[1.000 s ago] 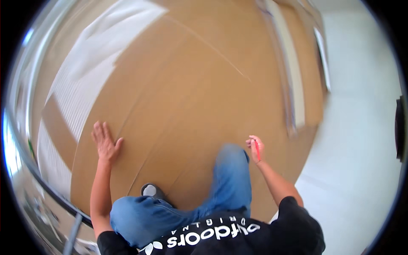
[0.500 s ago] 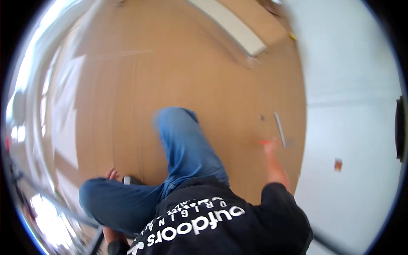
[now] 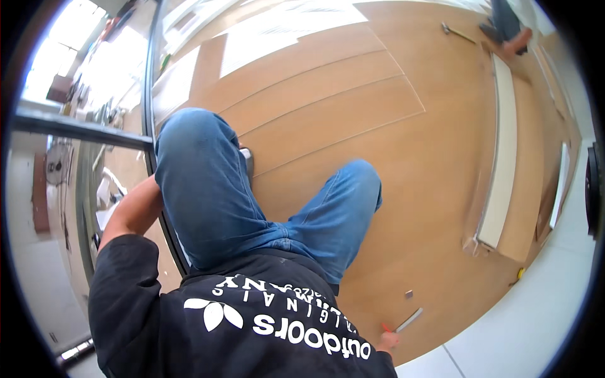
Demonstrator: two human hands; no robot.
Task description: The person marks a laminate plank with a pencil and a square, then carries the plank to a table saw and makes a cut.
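Note:
My right hand [image 3: 391,341] is low on the right, by the brown sheeted floor [image 3: 372,258]. Its fingers are closed around a slim red object [image 3: 386,327], too small to make out further. A narrow grey strip [image 3: 409,320] lies just past the fingers; whether they touch it, I cannot tell. A small grey square piece [image 3: 409,294] lies a little farther off. My left forearm [image 3: 133,205] passes behind my raised left knee [image 3: 195,142], which hides nearly all of that hand. A shoe [image 3: 247,162] shows beside the knee.
A long cream panel [image 3: 501,157] lies in an open cardboard carton at the right. A hammer [image 3: 457,31] and another person's legs [image 3: 504,22] are at the far right. Dark metal framing [image 3: 82,130] stands at my left. A yellow item [image 3: 521,273] lies by the white tiles [image 3: 435,364].
My view has swung left, so the carton and right hand appear farther right and lower. The metal framing and the other person now show. My right hand stays near the grey strip, still with the red object.

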